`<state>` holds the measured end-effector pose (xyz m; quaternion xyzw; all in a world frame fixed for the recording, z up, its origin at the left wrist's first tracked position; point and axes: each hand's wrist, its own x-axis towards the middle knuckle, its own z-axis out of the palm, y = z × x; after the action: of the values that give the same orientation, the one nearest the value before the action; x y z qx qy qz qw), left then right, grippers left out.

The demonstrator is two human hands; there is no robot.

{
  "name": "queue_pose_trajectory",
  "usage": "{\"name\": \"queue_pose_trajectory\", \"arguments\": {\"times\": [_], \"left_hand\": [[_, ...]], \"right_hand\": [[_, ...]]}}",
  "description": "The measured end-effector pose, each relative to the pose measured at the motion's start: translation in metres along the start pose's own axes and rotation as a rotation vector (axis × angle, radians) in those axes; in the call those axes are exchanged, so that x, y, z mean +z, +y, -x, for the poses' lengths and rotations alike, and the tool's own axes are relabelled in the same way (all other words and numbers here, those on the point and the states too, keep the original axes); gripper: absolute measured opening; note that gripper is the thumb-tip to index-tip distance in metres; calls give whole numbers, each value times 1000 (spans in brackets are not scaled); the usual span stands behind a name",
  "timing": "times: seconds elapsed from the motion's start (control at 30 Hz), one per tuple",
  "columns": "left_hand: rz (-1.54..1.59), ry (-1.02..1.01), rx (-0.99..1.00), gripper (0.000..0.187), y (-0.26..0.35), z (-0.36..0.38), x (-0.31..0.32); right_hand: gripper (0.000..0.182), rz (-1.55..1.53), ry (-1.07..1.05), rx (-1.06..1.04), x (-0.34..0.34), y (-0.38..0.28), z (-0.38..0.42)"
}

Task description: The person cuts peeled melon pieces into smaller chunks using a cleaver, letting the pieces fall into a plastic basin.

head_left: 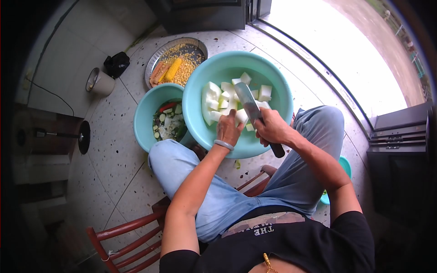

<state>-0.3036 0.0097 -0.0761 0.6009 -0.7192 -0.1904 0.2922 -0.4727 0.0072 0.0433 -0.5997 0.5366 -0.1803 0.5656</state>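
Note:
My right hand (272, 125) is wrapped round the dark handle of a kitchen knife (247, 98), whose broad blade slants up and left over a large turquoise basin (193, 109). Low inside the basin, my left hand (230, 129) pinches a white winter melon piece (241, 117) between thumb and fingers, just left of the blade. Pale winter melon chunks (210, 98) lie around it, several with greenish edges. Part of the pile is hidden behind the blade and my hands.
A smaller turquoise basin (142, 119) with cut vegetables and water stands at left. Behind it, a metal tray (200, 44) holds corn kernels and cobs. A bin (101, 83) and a black bag (117, 65) are by the wall. A red chair (123, 232) and an open doorway flank me.

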Motion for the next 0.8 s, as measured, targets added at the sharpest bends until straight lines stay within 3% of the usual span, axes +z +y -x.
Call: {"name": "queue_pose_trajectory", "arguments": {"times": [0.8], "left_hand": [[26,-163,63,30,-8,-1,0]], "right_hand": [[19,51,-93,194,14,-3,1]]}}
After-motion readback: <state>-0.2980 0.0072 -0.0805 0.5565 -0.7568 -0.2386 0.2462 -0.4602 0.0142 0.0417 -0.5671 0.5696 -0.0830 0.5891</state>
